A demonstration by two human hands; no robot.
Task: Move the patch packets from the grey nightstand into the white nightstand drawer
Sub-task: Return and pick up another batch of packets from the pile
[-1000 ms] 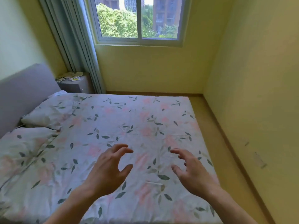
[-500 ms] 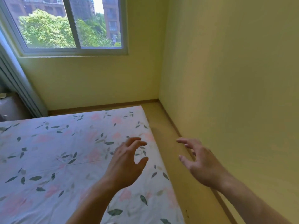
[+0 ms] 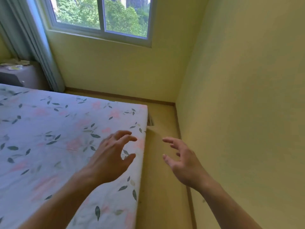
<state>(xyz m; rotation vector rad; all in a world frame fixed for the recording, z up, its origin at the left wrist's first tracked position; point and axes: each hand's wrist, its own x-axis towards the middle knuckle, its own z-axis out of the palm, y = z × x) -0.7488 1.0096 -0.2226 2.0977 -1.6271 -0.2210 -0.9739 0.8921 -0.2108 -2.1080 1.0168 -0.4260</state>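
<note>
Both hands empty. Left hand over the bed near its foot corner, fingers spread and loosely bent, thumb apart, gripping nothing. Right hand over the floor strip between bed and wall, fingers likewise loose and parted, holding nothing. Packets far off at upper left, lying flat as a pale scatter on top of the grey nightstand, which stands at the head of the bed beside the curtain and under the window. Too small and blurred to count or to read any long axis. Well apart from both hands, across the whole width of the bed, away and to the left. Left hand the nearer of the two, though not by much. Probably the approach step, nothing yet picked up. No reach possible from here; likely a walk round the foot of the bed along the floor strip, then along the window wall to the nightstand. White nightstand and its drawer not in view, so no telling which way the carry must go afterwards. Thin flat packets likely to need a pinch at an edge or a slide off the top.
</note>
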